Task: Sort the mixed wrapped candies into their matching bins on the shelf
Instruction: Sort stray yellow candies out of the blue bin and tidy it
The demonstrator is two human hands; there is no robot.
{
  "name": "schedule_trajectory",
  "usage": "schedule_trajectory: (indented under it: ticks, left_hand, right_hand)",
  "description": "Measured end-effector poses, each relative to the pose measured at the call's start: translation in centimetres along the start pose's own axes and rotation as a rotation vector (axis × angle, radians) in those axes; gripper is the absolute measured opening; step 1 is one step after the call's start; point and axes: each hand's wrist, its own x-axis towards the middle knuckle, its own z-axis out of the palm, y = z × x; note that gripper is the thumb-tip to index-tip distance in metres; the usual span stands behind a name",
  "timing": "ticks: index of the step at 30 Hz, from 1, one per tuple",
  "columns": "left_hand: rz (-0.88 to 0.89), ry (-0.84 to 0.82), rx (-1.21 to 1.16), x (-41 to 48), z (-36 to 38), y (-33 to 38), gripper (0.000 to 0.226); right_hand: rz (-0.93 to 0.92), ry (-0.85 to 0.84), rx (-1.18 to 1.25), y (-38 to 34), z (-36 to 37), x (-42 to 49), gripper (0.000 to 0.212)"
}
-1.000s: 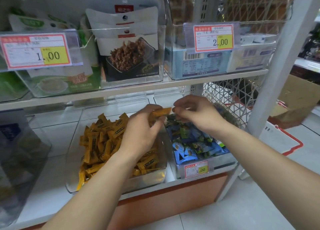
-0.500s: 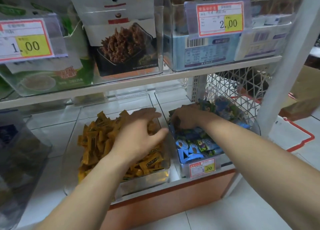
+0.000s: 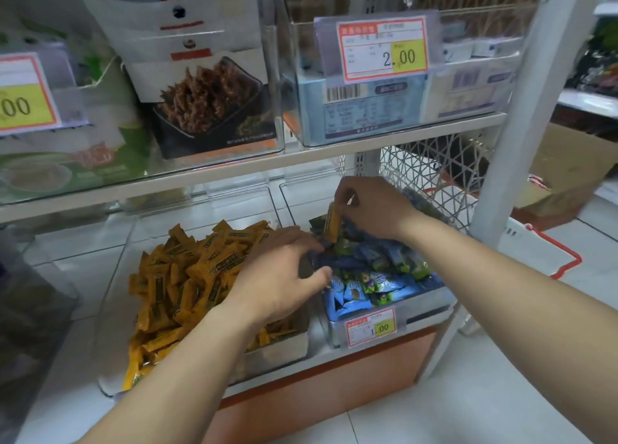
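Note:
Two clear bins stand on the bottom shelf. The left bin (image 3: 284,350) is heaped with yellow wrapped candies (image 3: 187,276). The right bin (image 3: 431,304) is filled with blue and green wrapped candies (image 3: 378,276). My right hand (image 3: 371,209) pinches one yellow candy (image 3: 331,224) and holds it just above the back of the blue bin. My left hand (image 3: 281,276) hovers over the gap between the two bins, fingers loosely spread toward the blue candies, holding nothing that I can see.
The upper shelf (image 3: 254,169) holds clear bins with snack bags (image 3: 200,75) and blue boxes (image 3: 364,109), fronted by price tags (image 3: 381,48). A white upright post (image 3: 521,109) stands at the right. A white mesh basket (image 3: 431,176) sits behind the blue bin. A cardboard box (image 3: 565,172) lies on the floor.
My right hand dug into the blue bin and has now lifted out a yellow candy. My left hand dropped its yellow candy in the left bin and shifted toward the blue bin.

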Motion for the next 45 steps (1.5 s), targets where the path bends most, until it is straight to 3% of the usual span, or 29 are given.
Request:
schedule_trajectory:
  ticks: [2,7,12,15,22,27,29,31,32,36,38,41,43,45]
  left_hand:
    - [-0.054,0.074,-0.089,0.0,0.2,0.2,0.039]
    - [-0.151,0.234,-0.213,0.6,0.3,1.7,0.059]
    - [-0.158,0.39,-0.315,0.7,-0.8,3.1,0.028]
    - [-0.215,0.417,-0.267,0.5,-1.5,1.7,0.019]
    - [-0.469,0.327,-0.059,-1.9,-3.5,-5.9,0.017]
    - [-0.321,0.302,-0.119,-1.4,-2.9,-4.3,0.034]
    - [-0.206,0.208,-0.122,-1.0,-2.2,-2.3,0.041]
    - [-0.129,0.108,-0.086,-0.6,-1.5,-0.8,0.045]
    - [-0.101,0.063,-0.056,-0.4,-1.2,-0.4,0.044]
    - [-0.017,-0.032,-0.008,0.3,-1.1,-0.4,0.039]
    - [0.021,-0.021,-0.016,0.4,-1.2,-0.9,0.039]
    - [0.021,-0.052,-0.05,0.4,-1.2,-1.6,0.047]
    - [0.002,-0.071,-0.09,0.3,-1.3,-2.0,0.049]
    - [0.013,-0.053,-0.135,0.1,-1.4,-2.3,0.046]
  right_hand:
    - [0.043,0.113,0.146,-0.3,-0.9,-1.2,0.013]
    - [0.116,0.254,0.527,-2.3,-0.8,-4.0,0.013]
    - [0.118,0.194,0.663,-4.1,0.4,-5.4,0.014]
    - [0.143,0.15,0.704,-3.8,0.9,-5.5,0.004]
    - [0.123,-0.042,0.282,-2.3,3.3,-4.5,0.02]
    - [0.118,-0.308,-0.014,-2.4,4.1,-2.4,0.049]
    - [0.103,-0.336,-0.03,-2.4,4.6,-1.8,0.041]
    - [0.08,-0.277,-0.007,-2.4,5.2,-1.3,0.013]
    - [0.073,-0.233,0.029,-2.3,5.1,-1.1,0.009]
    - [0.083,-0.017,0.081,-1.2,4.3,-0.3,0.008]
    - [0.099,0.065,-0.025,-0.3,4.1,-0.1,0.003]
    - [0.063,0.101,-0.243,0.0,4.4,0.0,0.021]
    - [-0.024,0.028,-0.17,-0.9,4.7,0.3,0.018]
    - [-0.045,-0.2,-0.008,-1.7,5.0,0.5,0.004]
